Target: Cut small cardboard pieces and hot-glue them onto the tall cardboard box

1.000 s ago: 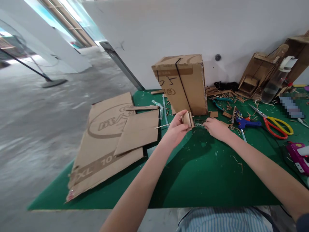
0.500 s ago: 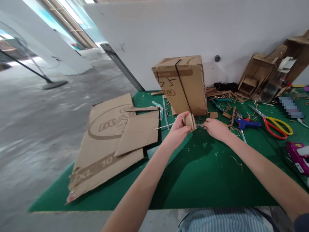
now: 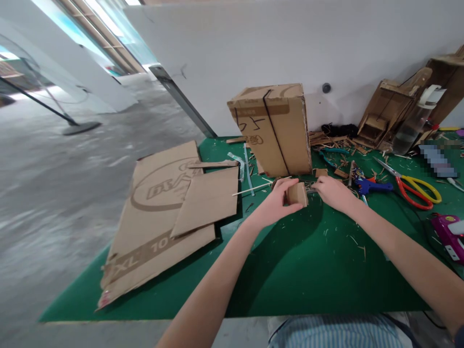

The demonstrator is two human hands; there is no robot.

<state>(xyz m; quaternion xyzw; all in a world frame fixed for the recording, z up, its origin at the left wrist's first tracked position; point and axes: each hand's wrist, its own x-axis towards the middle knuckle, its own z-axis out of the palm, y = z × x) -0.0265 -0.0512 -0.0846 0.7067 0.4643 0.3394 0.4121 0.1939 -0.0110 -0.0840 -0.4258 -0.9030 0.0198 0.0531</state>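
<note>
My left hand (image 3: 277,205) is closed around a small cardboard piece (image 3: 297,194), thumb on the near side and fingers over the top. Just to its right, my right hand (image 3: 332,194) is pinched, with a thin greyish object (image 3: 311,189) at its fingertips, too small to name. That object points toward the cardboard piece. Behind both hands stands a tall cardboard box (image 3: 273,130) with a dark cord down its front. A thin wooden stick (image 3: 252,188) lies to the left of my left hand.
Flat cardboard sheets (image 3: 155,217) lie on the green table (image 3: 308,285) at left. At right are a blue glue gun (image 3: 373,185), scissors (image 3: 416,186), teal-handled pliers (image 3: 331,152), a clear bottle (image 3: 413,121), a magenta device (image 3: 447,237) and scattered cardboard scraps.
Both hands have shifted slightly right, the left also toward me. The cardboard piece has turned, so a broader face shows. The wooden stick has stayed on the table.
</note>
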